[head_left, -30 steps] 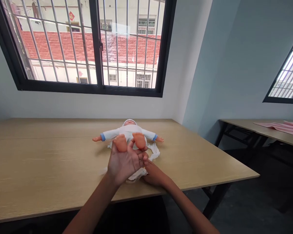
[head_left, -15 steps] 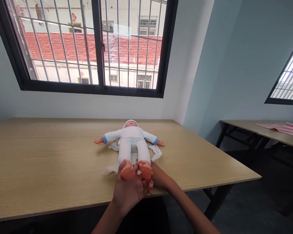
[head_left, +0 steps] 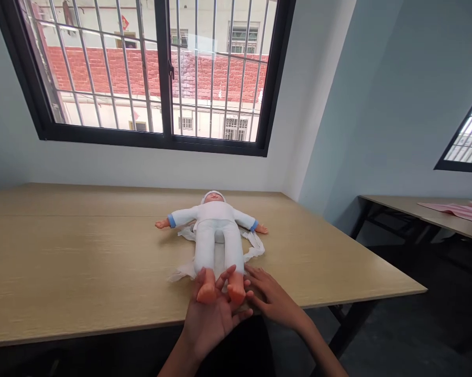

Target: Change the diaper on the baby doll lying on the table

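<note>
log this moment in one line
doll: face-up on table; left hand: palm-up under feet; right hand: beside feet; white material: either side of doll

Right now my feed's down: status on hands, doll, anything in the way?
Left hand palm up at the feet of the doll, grip unclear. Right hand open beside them. Doll face up, white cloth or tissue at both sides.

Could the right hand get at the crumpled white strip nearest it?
Probably yes: the right hand is close to the strip, with only bare tabletop showing between them.
</note>
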Demonstrator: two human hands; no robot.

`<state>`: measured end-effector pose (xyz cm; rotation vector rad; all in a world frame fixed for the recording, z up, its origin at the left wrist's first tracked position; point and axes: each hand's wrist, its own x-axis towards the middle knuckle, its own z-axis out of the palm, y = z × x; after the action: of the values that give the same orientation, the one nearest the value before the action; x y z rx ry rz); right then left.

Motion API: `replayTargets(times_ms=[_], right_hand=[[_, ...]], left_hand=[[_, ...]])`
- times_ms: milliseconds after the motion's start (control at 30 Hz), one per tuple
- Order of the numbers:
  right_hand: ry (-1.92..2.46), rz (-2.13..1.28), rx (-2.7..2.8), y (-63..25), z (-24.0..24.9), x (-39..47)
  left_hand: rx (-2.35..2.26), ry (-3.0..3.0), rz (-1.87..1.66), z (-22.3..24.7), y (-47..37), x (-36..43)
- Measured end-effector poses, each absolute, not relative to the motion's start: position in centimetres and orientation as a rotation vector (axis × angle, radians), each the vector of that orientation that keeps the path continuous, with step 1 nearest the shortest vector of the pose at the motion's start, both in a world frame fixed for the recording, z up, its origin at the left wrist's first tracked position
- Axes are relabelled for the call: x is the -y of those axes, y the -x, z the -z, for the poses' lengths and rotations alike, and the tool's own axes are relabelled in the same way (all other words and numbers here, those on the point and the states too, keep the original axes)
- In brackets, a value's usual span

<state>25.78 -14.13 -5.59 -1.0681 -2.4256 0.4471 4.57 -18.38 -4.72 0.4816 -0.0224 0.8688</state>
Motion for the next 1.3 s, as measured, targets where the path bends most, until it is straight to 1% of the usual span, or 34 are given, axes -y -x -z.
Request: replayTargets(times_ms=[200,567,933,1033,1200,1300], right_hand=[[1.076,-0.43,2.494,-25.2,5.5,14.2],[1.08,-0.466,2.446,-25.1,5.4,14.2],[1.097,-0.459,2.391,-25.1,5.6,14.3],[1.081,-0.463,2.399,-25.0,5.3,14.5],[1.114,-0.505,2.422,-25.0,4.6,14.8],[1.114,-0.514,2.415,-25.0,4.5,14.9]], left_hand=[[0.041,-0.513,-0.881,3.6,-5.6,17.7],[-0.005,-0.526,-0.923,5.3,-5.0,17.1],[-0.113,-0.478,-0.93,1.8,-5.5,17.6],[-0.117,-0.552,-0.915,-0.7,-5.2,16.5],[-0.124,-0.694,-0.933,-8.1,-4.9,13.5],[-0.105,-0.731,-0.937,-10.8,-4.9,12.7]])
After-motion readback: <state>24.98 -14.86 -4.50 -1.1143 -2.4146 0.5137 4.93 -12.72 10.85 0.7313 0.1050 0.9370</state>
